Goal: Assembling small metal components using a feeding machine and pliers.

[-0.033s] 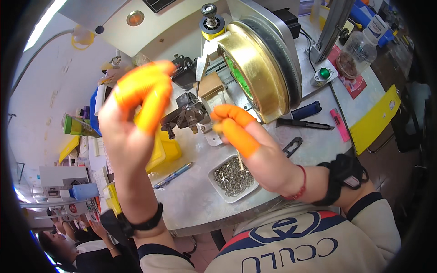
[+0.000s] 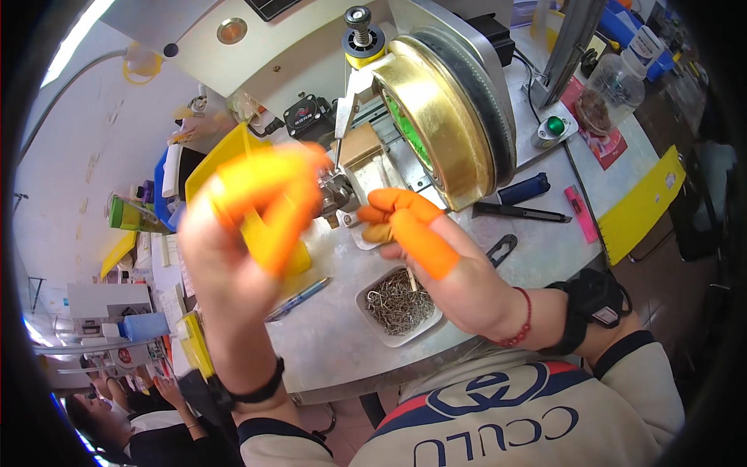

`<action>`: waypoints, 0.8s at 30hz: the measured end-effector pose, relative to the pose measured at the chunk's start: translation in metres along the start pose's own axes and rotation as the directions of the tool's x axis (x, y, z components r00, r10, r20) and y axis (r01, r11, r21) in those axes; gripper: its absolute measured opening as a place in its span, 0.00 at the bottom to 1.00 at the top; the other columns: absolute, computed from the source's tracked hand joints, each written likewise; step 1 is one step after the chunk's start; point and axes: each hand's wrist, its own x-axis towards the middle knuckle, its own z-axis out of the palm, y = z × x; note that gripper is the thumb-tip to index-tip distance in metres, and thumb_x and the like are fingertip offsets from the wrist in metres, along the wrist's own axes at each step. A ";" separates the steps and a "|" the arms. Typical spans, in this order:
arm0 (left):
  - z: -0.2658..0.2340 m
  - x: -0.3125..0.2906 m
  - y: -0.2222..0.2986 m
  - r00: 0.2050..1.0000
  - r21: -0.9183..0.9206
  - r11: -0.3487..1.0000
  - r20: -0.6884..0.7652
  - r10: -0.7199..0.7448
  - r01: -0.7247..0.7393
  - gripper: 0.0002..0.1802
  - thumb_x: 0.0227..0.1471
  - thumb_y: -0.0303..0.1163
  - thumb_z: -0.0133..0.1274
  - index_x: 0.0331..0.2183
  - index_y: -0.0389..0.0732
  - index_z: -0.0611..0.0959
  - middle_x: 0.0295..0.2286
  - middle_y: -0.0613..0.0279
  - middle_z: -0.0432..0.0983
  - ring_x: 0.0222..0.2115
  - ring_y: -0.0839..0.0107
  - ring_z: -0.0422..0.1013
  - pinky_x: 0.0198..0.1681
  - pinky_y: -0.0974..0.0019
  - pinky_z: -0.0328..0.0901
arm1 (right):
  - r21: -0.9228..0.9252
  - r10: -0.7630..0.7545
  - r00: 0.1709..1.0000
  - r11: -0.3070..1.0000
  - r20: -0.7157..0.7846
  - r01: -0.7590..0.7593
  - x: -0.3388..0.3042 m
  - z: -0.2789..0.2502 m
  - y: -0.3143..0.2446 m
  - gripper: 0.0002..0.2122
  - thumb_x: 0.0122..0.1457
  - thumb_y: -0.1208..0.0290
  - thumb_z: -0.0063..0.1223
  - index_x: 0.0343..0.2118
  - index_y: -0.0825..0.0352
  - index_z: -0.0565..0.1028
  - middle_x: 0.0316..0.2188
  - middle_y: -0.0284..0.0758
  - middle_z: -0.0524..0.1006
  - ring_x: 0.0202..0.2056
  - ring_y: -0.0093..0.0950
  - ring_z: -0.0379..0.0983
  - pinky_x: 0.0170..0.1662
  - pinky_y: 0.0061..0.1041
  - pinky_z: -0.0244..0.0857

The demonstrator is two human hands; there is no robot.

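My left hand (image 2: 253, 206), with orange covers on its fingers, is smeared by motion in front of a yellow bin (image 2: 226, 152). Its fingertips partly hide the dark metal clamp fixture (image 2: 337, 194), so whether they grip anything is unclear. Just right of that fixture is my right hand (image 2: 436, 241), orange covers on its fingers too. Those fingers are curled and pressed together; anything between them is too small or hidden to make out. Below my right hand, a white tray (image 2: 389, 339) holds many small metal pieces.
A machine with a large gold-rimmed wheel (image 2: 455, 117) stands behind the hands. A box cutter (image 2: 521, 212), a pink marker (image 2: 580, 214) and a yellow sheet (image 2: 642, 206) lie to the right. Pens (image 2: 299, 300) lie left of the tray. Another person (image 2: 109, 424) sits at far left.
My left hand has moved right and down over the fixture, uncovering more of the yellow bin. My right hand has shifted slightly right and down, its fingers more curled.
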 end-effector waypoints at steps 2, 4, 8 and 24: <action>0.012 -0.037 0.018 0.986 -0.018 0.999 0.165 0.038 -0.036 0.10 0.37 0.21 0.56 0.29 0.37 0.78 0.28 0.58 0.75 0.24 0.73 0.70 0.26 0.73 0.63 | 0.201 0.026 0.996 0.979 0.088 -0.043 -0.005 -0.003 -0.003 0.17 0.60 0.66 0.36 0.50 0.68 0.59 0.45 0.37 0.65 0.44 0.23 0.63 0.47 0.22 0.57; 0.028 -0.068 0.017 0.951 -0.035 0.995 0.292 0.099 -0.093 0.12 0.34 0.19 0.57 0.28 0.39 0.78 0.27 0.57 0.75 0.20 0.71 0.68 0.23 0.72 0.62 | 0.391 0.054 0.987 0.914 0.154 -0.111 -0.001 -0.003 0.000 0.19 0.60 0.62 0.36 0.51 0.67 0.57 0.44 0.39 0.67 0.42 0.25 0.66 0.44 0.26 0.61; 0.035 -0.105 0.022 0.932 0.097 0.990 0.358 0.065 -0.106 0.17 0.30 0.23 0.61 0.30 0.42 0.79 0.32 0.60 0.74 0.19 0.69 0.67 0.23 0.71 0.62 | 0.349 0.182 0.976 0.913 0.118 -0.213 0.012 0.015 -0.007 0.12 0.58 0.66 0.42 0.43 0.65 0.65 0.26 0.29 0.70 0.21 0.14 0.63 0.24 0.13 0.57; -0.028 0.048 -0.058 0.883 0.054 0.991 0.462 0.083 -0.121 0.18 0.39 0.24 0.56 0.38 0.40 0.77 0.45 0.54 0.66 0.46 0.62 0.63 0.49 0.63 0.55 | 0.072 -0.202 0.976 0.975 -0.085 0.208 0.058 0.019 0.021 0.09 0.56 0.75 0.44 0.40 0.68 0.67 0.34 0.28 0.70 0.35 0.14 0.65 0.38 0.13 0.59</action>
